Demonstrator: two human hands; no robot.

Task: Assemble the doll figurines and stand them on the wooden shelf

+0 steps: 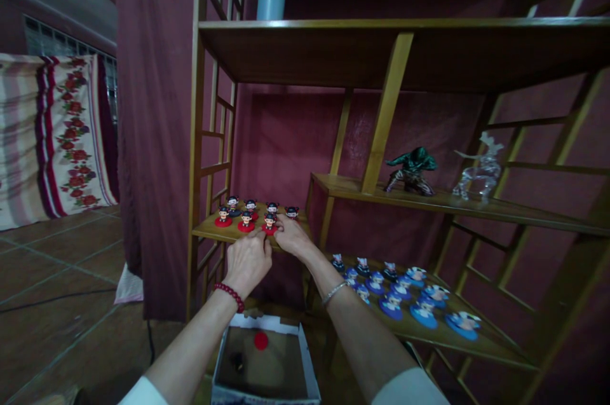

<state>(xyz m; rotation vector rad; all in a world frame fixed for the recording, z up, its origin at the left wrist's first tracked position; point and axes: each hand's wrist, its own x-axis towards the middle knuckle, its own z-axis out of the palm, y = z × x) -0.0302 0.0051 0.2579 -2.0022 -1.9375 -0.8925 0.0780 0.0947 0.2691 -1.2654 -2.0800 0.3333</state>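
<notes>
Both my hands reach to a small wooden shelf [212,227] at the left of the rack. A small black-haired figurine [269,222] on a red round base stands at its front edge, between my fingers. My right hand [292,238] grips it from the right, with fingers closed around its side. My left hand [248,259] is curled, its fingertips at the base's front left edge. To the left stand a similar red-based figurine [246,220] and another red-based figurine [223,216]. Several more figurines [250,205] form a row behind, one partly hidden by my right hand.
Below my hands sits an open cardboard box [309,363] holding a red disc [260,341] and a small dark item. Blue- and purple-based figurines [391,303] fill a lower right shelf. Above stand a green-caped figure [412,170] and a clear deer ornament [481,170]. A wooden upright [388,112] divides the rack.
</notes>
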